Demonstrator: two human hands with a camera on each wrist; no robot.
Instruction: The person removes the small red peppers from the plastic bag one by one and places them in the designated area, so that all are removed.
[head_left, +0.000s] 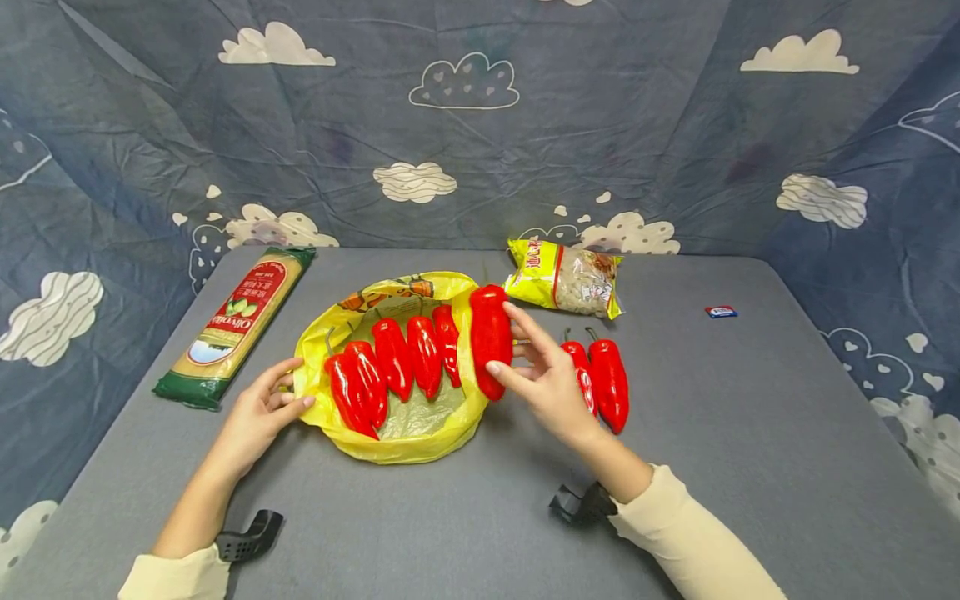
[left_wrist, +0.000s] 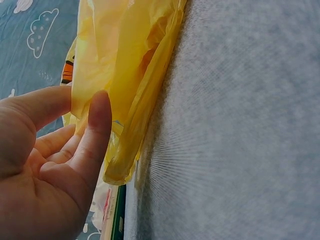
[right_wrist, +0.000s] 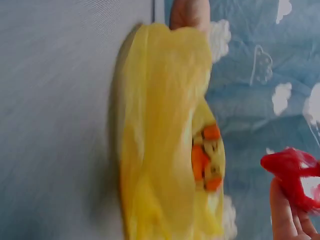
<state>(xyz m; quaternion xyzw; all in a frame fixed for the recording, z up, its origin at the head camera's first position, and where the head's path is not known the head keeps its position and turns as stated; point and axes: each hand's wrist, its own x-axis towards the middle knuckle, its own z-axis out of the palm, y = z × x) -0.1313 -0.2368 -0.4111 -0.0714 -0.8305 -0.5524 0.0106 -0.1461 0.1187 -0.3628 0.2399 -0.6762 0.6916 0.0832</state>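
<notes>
A yellow plastic bag lies wide open on the table, with several shiny red peppers side by side inside. My left hand pinches the bag's left rim between thumb and fingers; the left wrist view shows the thumb against the yellow plastic. Over the bag's right rim, my right hand holds another red pepper between thumb and fingers. That pepper is blurred in the right wrist view. Beyond the right hand lie two more red peppers, one partly hidden by the hand.
A long green-and-red pasta packet lies left of the bag. Behind the right hand is a yellow, part-clear food packet. A small blue-and-red wrapped piece lies at the right. A patterned cloth hangs behind the grey table.
</notes>
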